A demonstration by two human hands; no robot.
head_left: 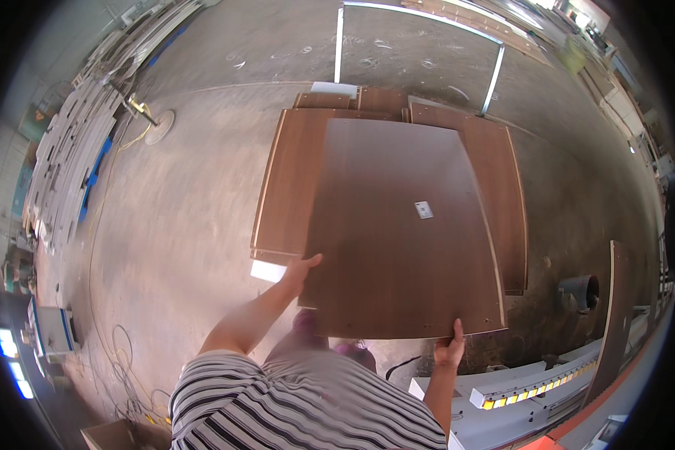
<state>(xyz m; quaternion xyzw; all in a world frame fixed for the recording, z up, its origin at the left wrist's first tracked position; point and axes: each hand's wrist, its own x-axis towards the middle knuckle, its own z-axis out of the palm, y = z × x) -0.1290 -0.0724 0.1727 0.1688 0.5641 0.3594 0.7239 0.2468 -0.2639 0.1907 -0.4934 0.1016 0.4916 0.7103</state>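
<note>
I hold a large dark brown wooden panel (397, 225) flat in front of me, above a stack of similar brown panels (289, 187) on the floor. My left hand (301, 270) grips the panel's left edge near its close corner. My right hand (450, 349) grips the near edge at its right corner. A small white label (424, 210) is stuck on the panel's top face.
Concrete floor (180, 225) all around. White boards (67, 165) are stacked along the left wall. A white frame (420, 45) lies beyond the stack. A white machine (517, 390) with a yellow strip stands at lower right, a brown board (615, 315) beside it. Cables (124, 367) lie at lower left.
</note>
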